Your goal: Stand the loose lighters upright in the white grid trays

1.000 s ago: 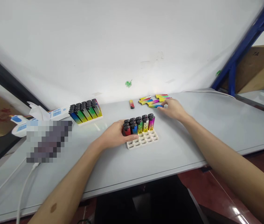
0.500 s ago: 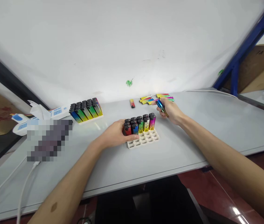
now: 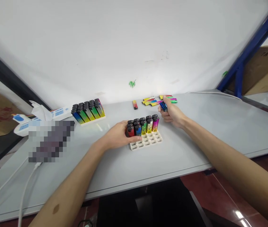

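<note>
My left hand [image 3: 118,135] wraps round the left end of a white slotted tray [image 3: 148,143], its thumb lying across the front beside a blue lighter [image 3: 138,130]. Several metallic coloured lighters with black tops stand upright in the tray's rear rows, and the front slots hold none. Beyond the tray's right end, my right hand [image 3: 171,113] is closed round a shiny blue lighter [image 3: 163,106], mostly covered by the fingers. Just behind that hand, several loose lighters [image 3: 149,101] lie flat on the table, with a single red and yellow lighter [image 3: 135,104] to their left.
A second tray packed with lighters [image 3: 88,111] stands at the back left. Near it are a white power strip [image 3: 61,111] and a blurred dark object [image 3: 51,142] with a white cable. A white wall [image 3: 134,47] rises behind the grey table [image 3: 115,173].
My right hand has curled more tightly round the blue lighter, which now shows less and has turned in the grip. My left hand stays on the tray.
</note>
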`<action>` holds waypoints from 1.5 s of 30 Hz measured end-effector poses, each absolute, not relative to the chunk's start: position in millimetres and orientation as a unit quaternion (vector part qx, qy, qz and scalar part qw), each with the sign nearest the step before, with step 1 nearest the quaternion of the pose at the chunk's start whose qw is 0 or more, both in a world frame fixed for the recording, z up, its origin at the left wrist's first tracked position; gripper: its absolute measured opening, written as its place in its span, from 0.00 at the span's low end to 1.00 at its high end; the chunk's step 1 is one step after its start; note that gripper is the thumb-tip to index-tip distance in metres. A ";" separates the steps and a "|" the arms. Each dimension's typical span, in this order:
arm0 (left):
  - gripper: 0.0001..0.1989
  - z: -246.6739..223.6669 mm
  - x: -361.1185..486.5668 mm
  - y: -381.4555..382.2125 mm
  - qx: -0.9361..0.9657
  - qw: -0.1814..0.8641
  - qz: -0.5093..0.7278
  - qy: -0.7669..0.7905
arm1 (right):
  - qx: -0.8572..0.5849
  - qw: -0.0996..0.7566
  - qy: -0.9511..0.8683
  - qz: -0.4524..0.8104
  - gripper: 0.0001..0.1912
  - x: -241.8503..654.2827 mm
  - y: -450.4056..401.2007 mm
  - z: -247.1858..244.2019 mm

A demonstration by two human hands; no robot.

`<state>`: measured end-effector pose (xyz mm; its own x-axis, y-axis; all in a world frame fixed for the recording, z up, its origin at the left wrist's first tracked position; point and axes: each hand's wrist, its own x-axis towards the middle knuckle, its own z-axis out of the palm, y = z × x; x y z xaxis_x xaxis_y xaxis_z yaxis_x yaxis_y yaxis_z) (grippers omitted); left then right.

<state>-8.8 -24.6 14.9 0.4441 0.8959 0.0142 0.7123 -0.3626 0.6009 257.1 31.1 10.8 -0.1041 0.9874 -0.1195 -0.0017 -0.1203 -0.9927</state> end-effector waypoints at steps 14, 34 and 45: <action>0.30 15.3 -8.0 -25.1 0.806 0.263 0.178 0.499 | -0.533 0.454 -0.468 0.539 0.26 251.2 29.1 12.2; 0.30 15.1 -8.7 -24.6 0.807 0.264 0.172 0.499 | -0.538 0.446 -0.486 0.525 0.27 249.1 25.2 12.2; 0.29 17.7 -6.8 -26.0 0.814 0.270 0.183 0.481 | -0.427 0.482 -0.621 0.448 0.22 277.0 20.3 32.4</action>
<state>-6.8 -26.0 17.7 0.4705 0.8815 0.0386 0.6832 -0.3917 0.6163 277.0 20.3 32.4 -0.1712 0.9612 0.2161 0.0979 0.2349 -0.9671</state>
